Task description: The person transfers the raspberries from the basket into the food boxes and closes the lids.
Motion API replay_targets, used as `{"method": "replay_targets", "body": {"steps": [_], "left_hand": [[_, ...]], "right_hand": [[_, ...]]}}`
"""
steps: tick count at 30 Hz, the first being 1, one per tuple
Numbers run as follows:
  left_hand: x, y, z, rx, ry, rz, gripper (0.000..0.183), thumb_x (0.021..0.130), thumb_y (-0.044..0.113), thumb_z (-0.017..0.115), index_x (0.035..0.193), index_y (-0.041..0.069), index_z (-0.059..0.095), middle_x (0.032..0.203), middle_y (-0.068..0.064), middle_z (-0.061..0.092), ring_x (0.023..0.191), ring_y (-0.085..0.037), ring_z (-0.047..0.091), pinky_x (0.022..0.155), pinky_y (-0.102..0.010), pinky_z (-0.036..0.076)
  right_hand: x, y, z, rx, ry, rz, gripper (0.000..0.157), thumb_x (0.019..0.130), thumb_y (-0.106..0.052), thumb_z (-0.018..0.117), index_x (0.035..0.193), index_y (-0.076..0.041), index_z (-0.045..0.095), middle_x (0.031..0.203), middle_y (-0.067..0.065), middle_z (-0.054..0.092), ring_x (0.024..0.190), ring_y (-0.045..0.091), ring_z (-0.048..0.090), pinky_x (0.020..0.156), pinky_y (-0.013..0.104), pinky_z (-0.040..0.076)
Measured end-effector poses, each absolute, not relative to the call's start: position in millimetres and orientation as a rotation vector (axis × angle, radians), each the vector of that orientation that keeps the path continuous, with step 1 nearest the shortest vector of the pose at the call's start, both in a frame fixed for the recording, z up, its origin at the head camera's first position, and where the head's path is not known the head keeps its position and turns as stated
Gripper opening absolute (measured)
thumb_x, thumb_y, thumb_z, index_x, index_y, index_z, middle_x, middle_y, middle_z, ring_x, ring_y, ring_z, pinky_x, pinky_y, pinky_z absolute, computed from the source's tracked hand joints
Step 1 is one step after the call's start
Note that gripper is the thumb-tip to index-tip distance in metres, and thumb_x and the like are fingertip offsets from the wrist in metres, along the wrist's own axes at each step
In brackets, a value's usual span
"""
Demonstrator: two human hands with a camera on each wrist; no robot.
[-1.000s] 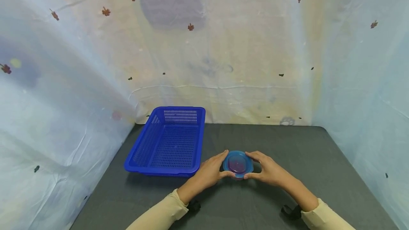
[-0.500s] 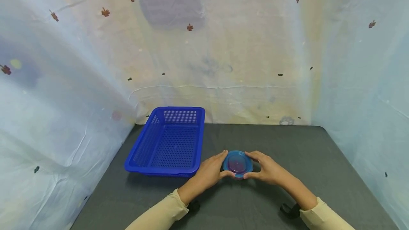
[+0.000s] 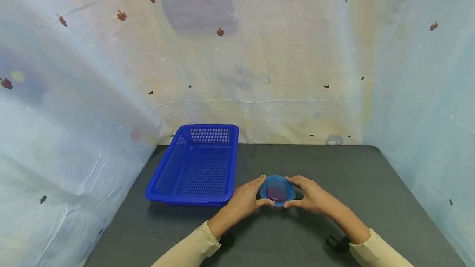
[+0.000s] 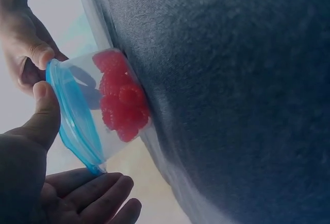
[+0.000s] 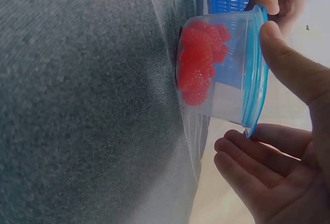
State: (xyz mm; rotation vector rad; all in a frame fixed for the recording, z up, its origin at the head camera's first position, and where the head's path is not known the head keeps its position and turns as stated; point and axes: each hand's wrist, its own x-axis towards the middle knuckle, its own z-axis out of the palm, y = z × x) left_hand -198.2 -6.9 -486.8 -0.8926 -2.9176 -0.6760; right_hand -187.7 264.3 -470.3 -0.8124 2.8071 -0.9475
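A small clear plastic food container (image 4: 86, 82) with a translucent blue lid (image 3: 277, 188) stands upright on the dark table, right of the basket. Red raspberries (image 5: 198, 62) lie in its bottom, below a gap under the lid. My left hand (image 3: 242, 200) grips the lid's left side, thumb at the near edge and fingers at the far edge. From the other side my right hand (image 3: 313, 196) holds the lid the same way. Both thumbs come close together at the near rim, as the left wrist view shows. The lid sits on the container all round in both wrist views.
A blue plastic basket (image 3: 185, 199) with slatted walls stands just left of my left hand. The dark grey table (image 3: 326, 164) ends at a patterned cloth (image 3: 259, 122) that hangs behind it and along both sides. A black strap (image 3: 337, 244) shows below my right wrist.
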Motion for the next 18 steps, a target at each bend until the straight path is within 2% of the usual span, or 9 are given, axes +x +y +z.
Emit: {"method": "replay_targets", "body": {"steps": [18], "left_hand": [[-200.5,-6.5,-486.6,-0.917,-2.956,-0.745,0.093,0.091,0.054,0.079,0.161,0.002,0.047,0.162,-0.015,0.051,0.143,-0.033,0.057,0.114,-0.049,0.05]], "right_hand": [[-182.7,260.7,-470.6,-0.727,2.801,-0.956,0.091,0.087,-0.044,0.09,0.151,0.009,0.053,0.135,0.024,0.063,0.125,0.047,0.065,0.101,0.057,0.056]]}}
